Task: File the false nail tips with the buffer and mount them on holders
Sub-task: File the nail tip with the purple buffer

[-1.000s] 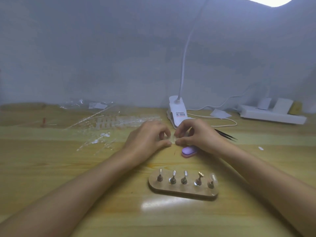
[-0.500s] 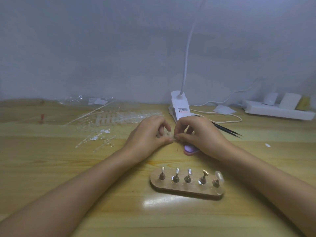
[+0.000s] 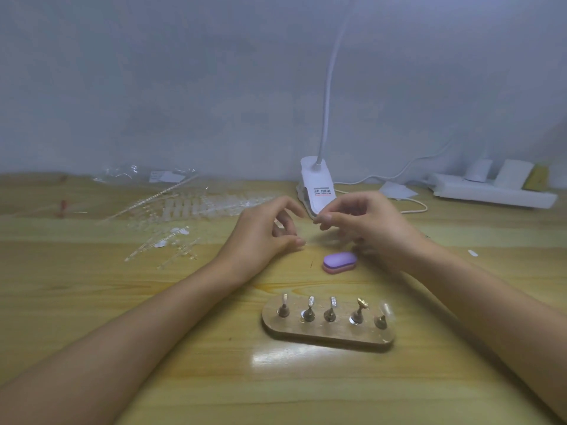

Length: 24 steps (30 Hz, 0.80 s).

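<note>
My right hand (image 3: 365, 223) is raised just above the table and pinches a tiny clear nail tip (image 3: 319, 217), barely visible, between thumb and forefinger. A short gap to its left, my left hand (image 3: 264, 233) rests on the wood with its fingers loosely curled and nothing in them. The purple buffer block (image 3: 340, 261) lies on the table under my right hand's heel. Nearer to me stands a wooden base (image 3: 328, 337) with several metal holders. The rightmost holder carries a clear nail tip (image 3: 385, 308); the others are bare.
Clear sprues of nail tips (image 3: 190, 210) and loose plastic offcuts are spread at the left. A white clip lamp (image 3: 316, 185) stands behind the hands. A white power strip (image 3: 491, 193) lies at the back right against the wall.
My hands were pinching the small clear tip together; now they have drawn apart. The left hand has let go and the right hand has lifted, uncovering the buffer.
</note>
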Each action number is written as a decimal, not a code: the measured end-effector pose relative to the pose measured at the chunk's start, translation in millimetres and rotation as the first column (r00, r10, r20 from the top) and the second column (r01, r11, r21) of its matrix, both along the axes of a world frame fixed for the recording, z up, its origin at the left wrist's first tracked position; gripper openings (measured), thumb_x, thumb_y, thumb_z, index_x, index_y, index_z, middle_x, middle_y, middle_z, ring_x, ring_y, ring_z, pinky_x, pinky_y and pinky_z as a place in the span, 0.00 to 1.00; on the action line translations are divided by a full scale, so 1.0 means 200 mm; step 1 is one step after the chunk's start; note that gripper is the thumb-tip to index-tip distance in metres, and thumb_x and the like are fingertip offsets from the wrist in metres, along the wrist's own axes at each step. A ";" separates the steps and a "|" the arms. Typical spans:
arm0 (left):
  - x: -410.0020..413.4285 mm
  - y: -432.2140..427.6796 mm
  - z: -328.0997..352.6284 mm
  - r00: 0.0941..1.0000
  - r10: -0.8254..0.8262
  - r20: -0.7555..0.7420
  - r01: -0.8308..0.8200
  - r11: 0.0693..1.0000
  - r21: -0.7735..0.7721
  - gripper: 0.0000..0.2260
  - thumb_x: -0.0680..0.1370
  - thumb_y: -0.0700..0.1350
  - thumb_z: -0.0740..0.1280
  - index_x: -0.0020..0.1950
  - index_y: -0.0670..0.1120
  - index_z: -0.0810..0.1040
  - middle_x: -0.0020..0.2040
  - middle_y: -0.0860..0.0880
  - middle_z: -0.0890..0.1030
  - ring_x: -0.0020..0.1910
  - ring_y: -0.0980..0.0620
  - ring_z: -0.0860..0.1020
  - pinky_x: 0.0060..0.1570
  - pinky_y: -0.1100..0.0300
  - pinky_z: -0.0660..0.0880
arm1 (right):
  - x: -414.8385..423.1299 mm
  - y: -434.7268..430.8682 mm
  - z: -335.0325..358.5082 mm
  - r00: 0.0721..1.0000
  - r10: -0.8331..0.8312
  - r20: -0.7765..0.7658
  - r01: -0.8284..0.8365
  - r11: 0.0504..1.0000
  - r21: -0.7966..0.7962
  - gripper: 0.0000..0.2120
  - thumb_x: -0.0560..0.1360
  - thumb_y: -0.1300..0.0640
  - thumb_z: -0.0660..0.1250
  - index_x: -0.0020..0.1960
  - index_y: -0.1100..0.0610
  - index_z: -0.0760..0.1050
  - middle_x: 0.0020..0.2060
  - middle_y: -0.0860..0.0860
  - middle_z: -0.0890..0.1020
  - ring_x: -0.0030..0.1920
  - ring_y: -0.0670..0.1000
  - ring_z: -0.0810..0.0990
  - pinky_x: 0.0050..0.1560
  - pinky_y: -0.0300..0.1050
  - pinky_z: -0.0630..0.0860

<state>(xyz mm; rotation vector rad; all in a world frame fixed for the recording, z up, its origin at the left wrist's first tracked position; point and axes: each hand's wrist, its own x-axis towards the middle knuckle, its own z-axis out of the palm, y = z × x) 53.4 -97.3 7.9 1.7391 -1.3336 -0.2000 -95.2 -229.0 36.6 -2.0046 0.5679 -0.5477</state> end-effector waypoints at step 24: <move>-0.12 0.05 0.03 0.918 -0.047 0.394 0.105 0.987 -0.125 0.09 0.74 0.37 0.71 0.44 0.47 0.73 0.39 0.54 0.75 0.39 0.54 0.75 0.39 0.59 0.74 | -0.04 0.10 0.00 0.992 0.104 0.065 -0.096 0.988 -0.120 0.18 0.72 0.68 0.73 0.48 0.50 0.69 0.36 0.48 0.86 0.34 0.48 0.85 0.29 0.34 0.77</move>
